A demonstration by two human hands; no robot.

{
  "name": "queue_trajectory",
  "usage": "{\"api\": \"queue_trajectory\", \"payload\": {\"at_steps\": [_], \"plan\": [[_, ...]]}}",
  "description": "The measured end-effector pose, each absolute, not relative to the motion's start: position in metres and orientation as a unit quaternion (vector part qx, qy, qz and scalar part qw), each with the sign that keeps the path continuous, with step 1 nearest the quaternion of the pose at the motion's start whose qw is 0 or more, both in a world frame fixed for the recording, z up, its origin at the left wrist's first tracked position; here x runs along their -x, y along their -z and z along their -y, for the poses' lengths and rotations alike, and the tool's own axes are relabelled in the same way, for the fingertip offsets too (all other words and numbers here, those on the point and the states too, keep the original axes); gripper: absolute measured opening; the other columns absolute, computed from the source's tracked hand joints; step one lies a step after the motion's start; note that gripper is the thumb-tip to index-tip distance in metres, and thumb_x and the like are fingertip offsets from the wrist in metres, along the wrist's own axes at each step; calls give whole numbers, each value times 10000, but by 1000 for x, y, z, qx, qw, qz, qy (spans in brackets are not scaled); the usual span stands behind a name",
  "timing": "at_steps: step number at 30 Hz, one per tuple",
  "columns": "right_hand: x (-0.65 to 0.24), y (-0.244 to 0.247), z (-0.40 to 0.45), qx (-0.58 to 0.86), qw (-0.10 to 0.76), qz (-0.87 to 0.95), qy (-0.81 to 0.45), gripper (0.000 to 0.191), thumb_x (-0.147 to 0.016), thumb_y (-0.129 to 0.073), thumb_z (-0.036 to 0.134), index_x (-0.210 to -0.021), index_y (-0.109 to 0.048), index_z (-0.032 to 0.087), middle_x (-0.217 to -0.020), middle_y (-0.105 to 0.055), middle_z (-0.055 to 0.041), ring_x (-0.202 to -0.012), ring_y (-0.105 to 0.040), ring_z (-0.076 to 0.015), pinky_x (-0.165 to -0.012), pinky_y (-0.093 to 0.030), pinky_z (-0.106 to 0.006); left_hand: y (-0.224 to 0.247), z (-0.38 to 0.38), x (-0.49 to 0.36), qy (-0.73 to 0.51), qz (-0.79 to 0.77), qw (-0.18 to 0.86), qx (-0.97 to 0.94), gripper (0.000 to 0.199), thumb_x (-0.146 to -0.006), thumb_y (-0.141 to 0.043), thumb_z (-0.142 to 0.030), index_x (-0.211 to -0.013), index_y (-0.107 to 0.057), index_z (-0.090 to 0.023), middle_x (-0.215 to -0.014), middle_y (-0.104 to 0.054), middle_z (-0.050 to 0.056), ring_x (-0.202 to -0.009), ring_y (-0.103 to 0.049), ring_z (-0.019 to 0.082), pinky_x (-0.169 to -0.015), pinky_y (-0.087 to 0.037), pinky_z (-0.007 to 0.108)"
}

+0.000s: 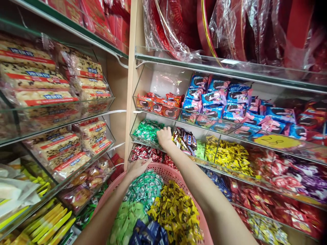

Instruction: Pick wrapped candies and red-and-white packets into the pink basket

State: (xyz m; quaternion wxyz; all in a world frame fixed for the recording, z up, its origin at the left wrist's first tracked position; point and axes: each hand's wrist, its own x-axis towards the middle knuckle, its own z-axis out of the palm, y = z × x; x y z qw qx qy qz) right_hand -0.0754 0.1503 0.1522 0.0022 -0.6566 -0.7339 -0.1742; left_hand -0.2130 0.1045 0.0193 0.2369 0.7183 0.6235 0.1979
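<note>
A pink perforated plastic basket (182,173) stands low in front of me. It holds green-wrapped candies (146,185), light green packets (131,217), yellow-wrapped candies (175,211) and dark blue packets (149,233), in separate heaps. My left hand (136,167) is at the far left rim of the basket, with its fingers stretched out and nothing visible in them. Up on the shelf, my right hand (165,136) has its fingers curled at the edge of a bin of green-wrapped candies (148,131), beside brown-wrapped chocolate bars (185,140). Whatever lies under those fingers is hidden.
Glass-fronted shelves (230,129) hold yellow candies (227,154), red candies (145,153) and blue cookie packs (217,92). Packaged crackers (46,97) fill the left shelves. A wooden post (130,85) separates the two shelf sides. A yellow price tag (276,140) is on the right.
</note>
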Motion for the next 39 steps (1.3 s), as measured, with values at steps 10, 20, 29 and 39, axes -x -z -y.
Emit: {"api": "queue_trajectory", "payload": {"at_steps": [10,20,29,39], "plan": [[77,-143,-162,675,3,719,167,309,-806,-359,23,-901,-642,104,-938,-625,-172,-979,-493,-244,-823,-201,-393,-21,-103,222,-182,-638,231,-712,661,-685,-184,-744,-686,-621,-248,-733,-663,24,-779,-592,236,-653,-408,299],[68,-146,-88,581,363,729,10,203,-819,-409,236,-817,-592,146,-860,-607,-74,-826,-508,-169,-732,-368,-289,-12,-116,217,-183,-624,245,-719,596,-696,-252,-712,-768,-642,-267,-779,-677,7,-806,-601,231,-667,-417,284],[49,-71,-17,442,530,414,-593,294,-602,-674,334,-790,-565,137,-617,-592,11,-551,-560,-66,-518,-412,-157,-21,-113,201,-181,-600,235,-743,580,-712,-256,-692,-700,-629,-248,-753,-672,10,-783,-602,217,-648,-400,261],[10,-2,-18,561,511,367,-539,151,-610,-577,211,-720,-477,186,-570,-536,61,-539,-617,-119,-576,-505,-243,-15,-114,198,-185,-604,243,-736,576,-705,-262,-702,-709,-617,-247,-780,-676,8,-824,-596,224,-676,-406,265]]}}
